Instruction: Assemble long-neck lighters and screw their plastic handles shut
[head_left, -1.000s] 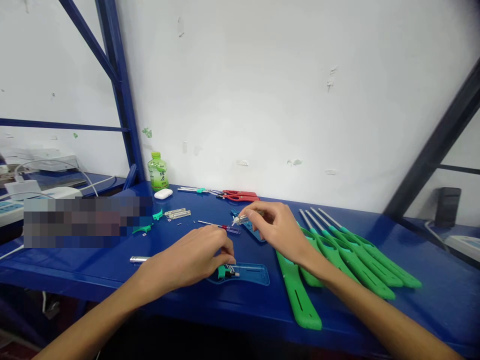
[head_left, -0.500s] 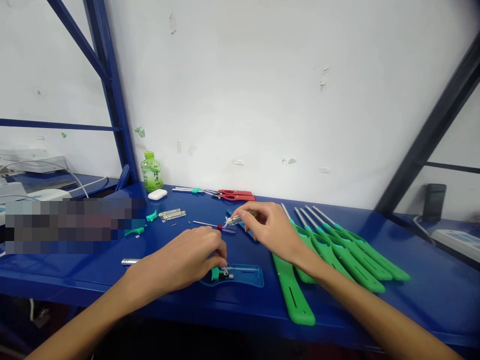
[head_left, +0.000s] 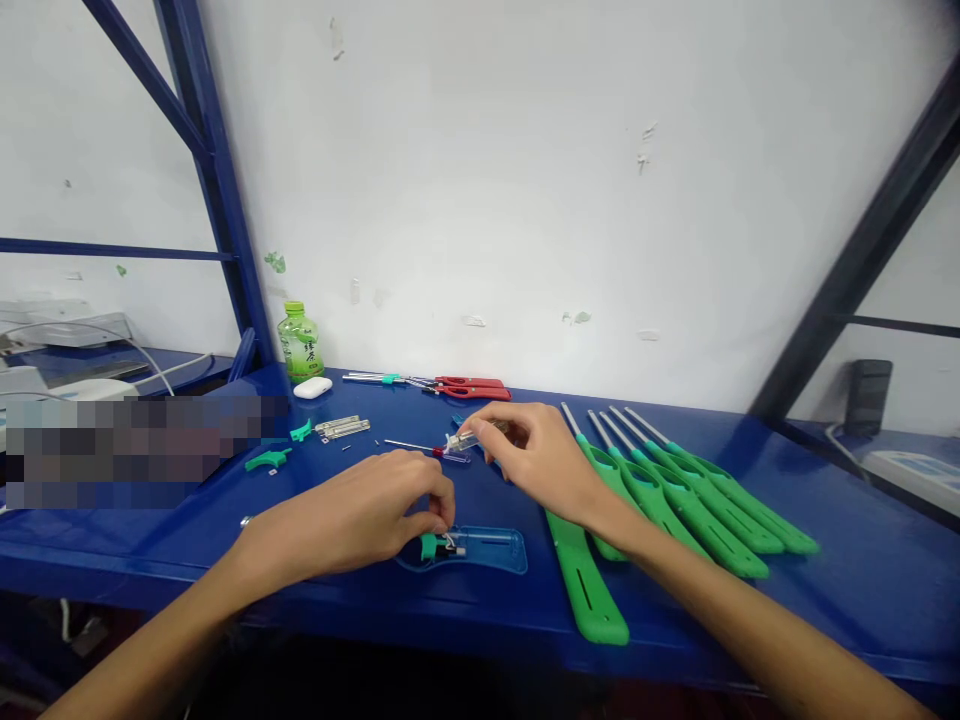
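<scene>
My left hand (head_left: 367,505) bends over a see-through blue lighter shell half (head_left: 495,548) near the table's front edge. Its thumb and fingers pinch at the wires by a black part and a green trigger (head_left: 428,546) in the shell; what lies between the fingertips is too small to make out. A metal tube end (head_left: 246,522) peeks out behind my left wrist. My right hand (head_left: 536,455) is closed on a clear lighter fuel tank (head_left: 466,440) with a white tip, held above the table. Just behind that tip lies a screwdriver (head_left: 412,446).
Several green lighters (head_left: 675,500) lie fanned out at the right, beside my right forearm. Red lighter parts (head_left: 472,388) lie at the back. On the left are loose green triggers (head_left: 268,459), clear tanks (head_left: 343,428), a white case (head_left: 313,387) and a green bottle (head_left: 300,345).
My left wrist has shifted slightly and now covers most of the metal tube. My right hand keeps the clear tank in almost the same place. The view has moved a little.
</scene>
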